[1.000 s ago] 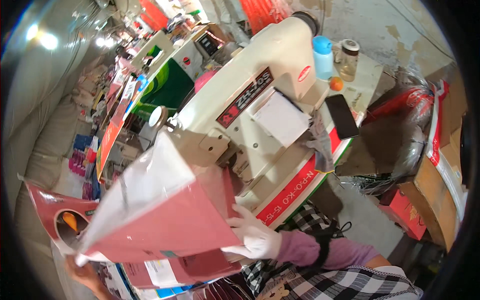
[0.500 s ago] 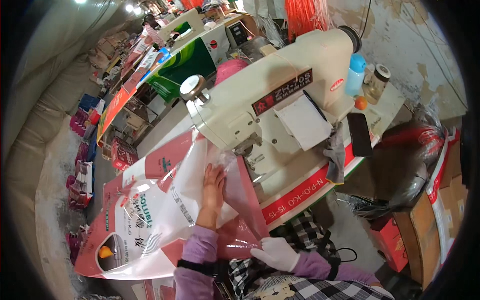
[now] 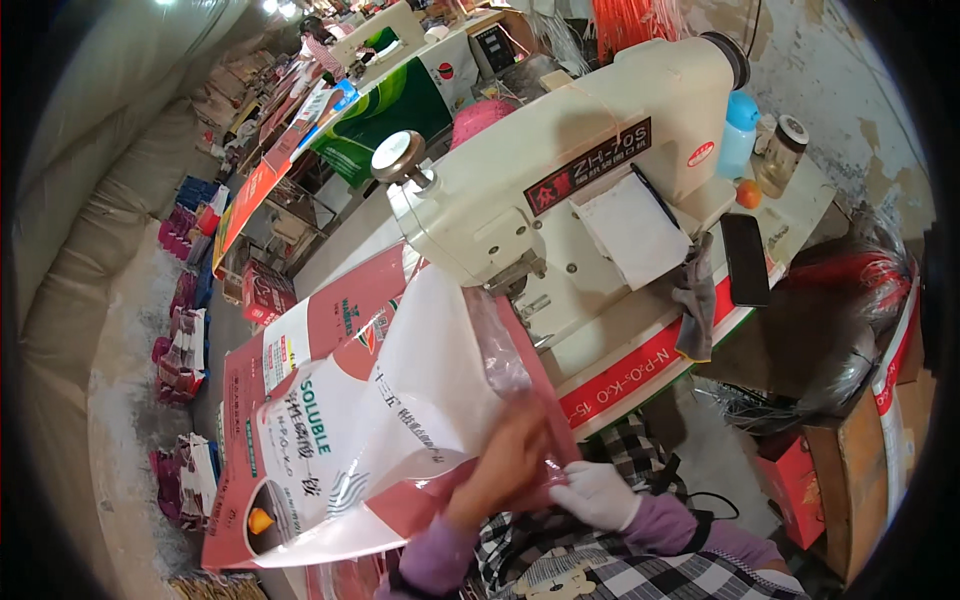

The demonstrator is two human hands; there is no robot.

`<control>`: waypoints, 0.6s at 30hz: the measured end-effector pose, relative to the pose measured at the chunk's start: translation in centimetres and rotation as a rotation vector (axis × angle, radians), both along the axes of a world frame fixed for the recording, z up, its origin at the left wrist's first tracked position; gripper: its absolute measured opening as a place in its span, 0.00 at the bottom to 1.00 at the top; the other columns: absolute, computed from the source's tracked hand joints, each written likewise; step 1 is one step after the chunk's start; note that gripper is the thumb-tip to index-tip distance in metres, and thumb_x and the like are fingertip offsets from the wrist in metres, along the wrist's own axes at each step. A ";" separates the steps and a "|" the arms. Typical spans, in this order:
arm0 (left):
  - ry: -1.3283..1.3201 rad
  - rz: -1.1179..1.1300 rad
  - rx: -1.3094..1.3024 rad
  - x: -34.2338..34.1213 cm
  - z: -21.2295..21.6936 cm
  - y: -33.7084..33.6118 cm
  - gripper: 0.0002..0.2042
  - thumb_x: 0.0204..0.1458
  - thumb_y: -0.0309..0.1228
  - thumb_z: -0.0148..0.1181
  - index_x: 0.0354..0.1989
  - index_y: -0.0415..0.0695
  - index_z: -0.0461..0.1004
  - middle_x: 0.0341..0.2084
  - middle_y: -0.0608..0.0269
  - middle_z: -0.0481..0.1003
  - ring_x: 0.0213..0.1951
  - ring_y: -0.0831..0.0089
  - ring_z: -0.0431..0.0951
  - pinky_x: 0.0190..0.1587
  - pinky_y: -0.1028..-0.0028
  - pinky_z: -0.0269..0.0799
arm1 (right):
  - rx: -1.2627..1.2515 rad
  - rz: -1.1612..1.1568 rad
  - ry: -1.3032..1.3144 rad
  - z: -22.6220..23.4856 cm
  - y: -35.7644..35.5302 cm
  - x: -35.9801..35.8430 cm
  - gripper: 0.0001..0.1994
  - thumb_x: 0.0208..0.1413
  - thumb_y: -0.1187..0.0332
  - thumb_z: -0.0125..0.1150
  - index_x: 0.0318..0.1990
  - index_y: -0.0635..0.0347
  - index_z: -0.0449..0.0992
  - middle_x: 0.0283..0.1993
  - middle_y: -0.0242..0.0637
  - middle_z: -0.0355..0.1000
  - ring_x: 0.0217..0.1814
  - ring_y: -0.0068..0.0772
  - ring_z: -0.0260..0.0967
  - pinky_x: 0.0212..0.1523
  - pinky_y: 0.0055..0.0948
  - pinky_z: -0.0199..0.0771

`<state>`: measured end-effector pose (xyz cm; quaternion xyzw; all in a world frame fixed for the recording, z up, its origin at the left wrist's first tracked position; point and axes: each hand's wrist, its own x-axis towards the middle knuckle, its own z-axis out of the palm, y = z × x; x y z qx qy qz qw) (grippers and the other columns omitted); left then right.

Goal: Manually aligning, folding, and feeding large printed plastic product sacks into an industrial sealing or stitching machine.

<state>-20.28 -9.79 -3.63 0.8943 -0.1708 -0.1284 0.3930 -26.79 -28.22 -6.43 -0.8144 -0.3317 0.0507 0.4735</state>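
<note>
A large red-and-white printed plastic sack (image 3: 400, 350) lies across the sewing machine's table in front of me, its open edge lying along the machine's needle area. A clear plastic liner (image 3: 503, 362) shows at that edge. My left hand (image 3: 508, 458), bare and smeared by motion, is over the sack's near right corner; its fingers cannot be made out. In a white glove, my right hand (image 3: 597, 496) pinches the sack's edge at that same corner. The cream industrial sewing machine (image 3: 580, 150) stands just beyond the sack.
Beside the machine lie a white pad (image 3: 632, 230), a grey glove (image 3: 694, 300) and a black phone (image 3: 746, 260). A blue bottle (image 3: 739, 135), a glass jar (image 3: 783, 158) and an orange fruit (image 3: 748, 193) stand behind. Cardboard boxes (image 3: 850, 480) are at right; bundled sacks (image 3: 185, 480) line the left.
My left hand has slid from the sack's middle back toward me, to the corner beside my right hand. The sack has flattened somewhat, and the whole view has shifted slightly.
</note>
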 end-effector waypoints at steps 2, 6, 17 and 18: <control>0.035 -0.296 -0.030 -5.2 3.9 0.3 0.20 0.49 0.24 0.56 0.53 0.43 0.72 0.52 0.46 0.71 0.57 0.49 0.68 0.59 0.59 0.63 | 0.241 -0.102 0.293 -2.1 -0.8 -0.3 0.13 0.58 0.60 0.52 0.30 0.61 0.75 0.28 0.44 0.69 0.34 0.47 0.70 0.34 0.39 0.71; -0.477 0.032 0.457 -10.6 10.1 6.9 0.23 0.43 0.25 0.62 0.53 0.46 0.73 0.45 0.49 0.74 0.51 0.50 0.72 0.54 0.61 0.68 | 0.194 -0.058 0.448 -1.6 0.1 1.7 0.19 0.60 0.56 0.53 0.30 0.66 0.75 0.30 0.50 0.70 0.33 0.52 0.70 0.35 0.41 0.69; -0.412 0.218 0.877 -9.8 -1.9 32.3 0.12 0.47 0.27 0.55 0.41 0.49 0.75 0.32 0.55 0.78 0.36 0.50 0.78 0.43 0.58 0.72 | -0.042 -0.006 -0.290 -0.9 11.5 4.4 0.15 0.54 0.55 0.53 0.33 0.53 0.81 0.24 0.39 0.75 0.38 0.41 0.76 0.34 0.36 0.78; -0.420 0.323 0.818 -9.8 -2.4 33.1 0.12 0.48 0.27 0.54 0.42 0.48 0.76 0.33 0.54 0.79 0.37 0.49 0.78 0.45 0.57 0.72 | -0.202 0.039 -0.235 0.6 13.1 7.8 0.16 0.56 0.56 0.52 0.30 0.56 0.80 0.23 0.42 0.74 0.34 0.41 0.76 0.31 0.36 0.77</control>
